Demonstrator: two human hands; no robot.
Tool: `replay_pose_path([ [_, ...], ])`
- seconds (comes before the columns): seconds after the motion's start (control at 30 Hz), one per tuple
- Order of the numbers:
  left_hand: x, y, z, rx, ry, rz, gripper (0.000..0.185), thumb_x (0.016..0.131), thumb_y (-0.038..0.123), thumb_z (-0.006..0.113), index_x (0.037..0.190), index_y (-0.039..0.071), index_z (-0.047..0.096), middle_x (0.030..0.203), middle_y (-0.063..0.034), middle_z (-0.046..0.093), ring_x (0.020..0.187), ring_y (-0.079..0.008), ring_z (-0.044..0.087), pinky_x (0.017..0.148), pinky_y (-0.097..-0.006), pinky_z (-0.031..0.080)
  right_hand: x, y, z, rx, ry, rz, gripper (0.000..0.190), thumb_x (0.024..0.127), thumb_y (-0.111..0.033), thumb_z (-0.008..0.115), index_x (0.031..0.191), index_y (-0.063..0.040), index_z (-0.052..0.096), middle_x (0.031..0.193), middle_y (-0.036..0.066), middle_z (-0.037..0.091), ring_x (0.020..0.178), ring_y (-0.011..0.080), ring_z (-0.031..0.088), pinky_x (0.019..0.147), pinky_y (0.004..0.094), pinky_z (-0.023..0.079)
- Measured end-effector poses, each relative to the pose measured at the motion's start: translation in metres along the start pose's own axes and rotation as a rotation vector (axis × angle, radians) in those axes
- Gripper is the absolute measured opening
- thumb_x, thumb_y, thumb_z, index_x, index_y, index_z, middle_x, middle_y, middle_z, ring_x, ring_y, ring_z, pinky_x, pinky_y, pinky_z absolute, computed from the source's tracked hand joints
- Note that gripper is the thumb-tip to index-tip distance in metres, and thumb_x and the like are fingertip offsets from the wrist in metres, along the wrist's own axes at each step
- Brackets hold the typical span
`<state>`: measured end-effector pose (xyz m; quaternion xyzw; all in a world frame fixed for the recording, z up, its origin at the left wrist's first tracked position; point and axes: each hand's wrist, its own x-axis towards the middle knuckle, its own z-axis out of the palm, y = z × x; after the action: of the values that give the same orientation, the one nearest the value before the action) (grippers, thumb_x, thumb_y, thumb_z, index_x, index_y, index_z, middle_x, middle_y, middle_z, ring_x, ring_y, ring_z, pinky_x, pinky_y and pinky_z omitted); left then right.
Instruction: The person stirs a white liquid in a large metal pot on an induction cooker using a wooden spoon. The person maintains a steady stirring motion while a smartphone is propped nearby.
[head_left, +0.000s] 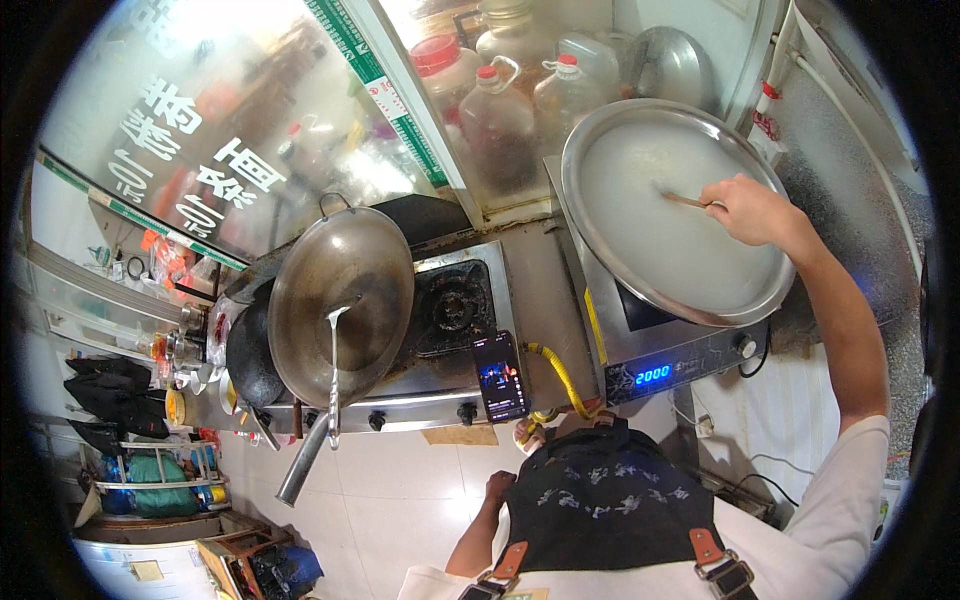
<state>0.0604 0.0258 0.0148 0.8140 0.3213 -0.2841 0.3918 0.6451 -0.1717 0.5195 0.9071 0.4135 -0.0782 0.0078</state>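
My right hand (746, 210) grips the thin handle of a wooden stirring tool (682, 199). The tool's lower end is hidden in cloudy white liquid (652, 240). This liquid fills much of a wide stainless-steel basin (587, 251), which sits on an induction cooker (686, 375) with a lit blue display. Low beside the black apron (600, 487) hangs my left hand (501, 486), apart from the counter. Its fingers are too small and partly hidden to read. Nearest to it on the counter is a phone (499, 386) with its screen on.
A wok (341, 300) with a metal ladle (334, 375) in it sits left of a gas burner (454, 304); its handle (300, 461) juts past the counter's front edge. A yellow gas hose (559, 371) curves beside the phone. Plastic jugs (495, 109) stand behind the basin, near the glass partition.
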Motion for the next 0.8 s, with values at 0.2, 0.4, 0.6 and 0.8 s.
replay_pose_path([
  [0.2,0.001,-0.003,-0.001,0.021,-0.004,0.008,0.028,0.085,0.032,0.060,0.106,0.018,0.072,0.117,-0.0128,0.069,0.109,-0.0329,0.065,0.090,-0.0443,0.055,-0.010,-0.042,-0.055,-0.055,-0.311,0.055,0.023,0.092,-0.021,0.060,0.109,-0.011,0.071,0.105,0.015,0.070,0.103,0.0322,0.065,0.090,0.0427,0.051],
  [0.4,0.008,-0.005,0.001,0.175,-0.029,0.157,0.031,0.085,0.033,0.062,0.110,0.020,0.073,0.118,-0.0120,0.069,0.111,-0.0314,0.065,0.092,-0.0426,0.054,-0.030,-0.043,-0.083,-0.178,-0.481,0.030,0.025,0.089,-0.026,0.065,0.110,-0.014,0.074,0.104,0.012,0.072,0.103,0.0300,0.066,0.089,0.0397,0.052],
  [0.6,0.009,-0.006,0.006,-0.222,-0.010,-0.139,0.031,0.086,0.034,0.061,0.110,0.020,0.074,0.117,-0.0128,0.069,0.111,-0.0318,0.065,0.094,-0.0400,0.053,-0.046,-0.021,-0.089,-0.229,-0.503,0.061,0.022,0.086,-0.025,0.067,0.102,-0.013,0.076,0.095,0.011,0.074,0.088,0.0304,0.070,0.080,0.0409,0.055],
  [0.8,0.003,0.009,-0.008,-0.019,-0.083,-0.078,0.030,0.088,0.033,0.058,0.106,0.015,0.073,0.117,-0.0141,0.069,0.111,-0.0325,0.065,0.094,-0.0409,0.052,-0.057,0.010,-0.085,-0.299,-0.395,0.274,0.020,0.083,-0.021,0.068,0.096,-0.010,0.077,0.089,0.015,0.073,0.082,0.0325,0.070,0.076,0.0425,0.054],
])
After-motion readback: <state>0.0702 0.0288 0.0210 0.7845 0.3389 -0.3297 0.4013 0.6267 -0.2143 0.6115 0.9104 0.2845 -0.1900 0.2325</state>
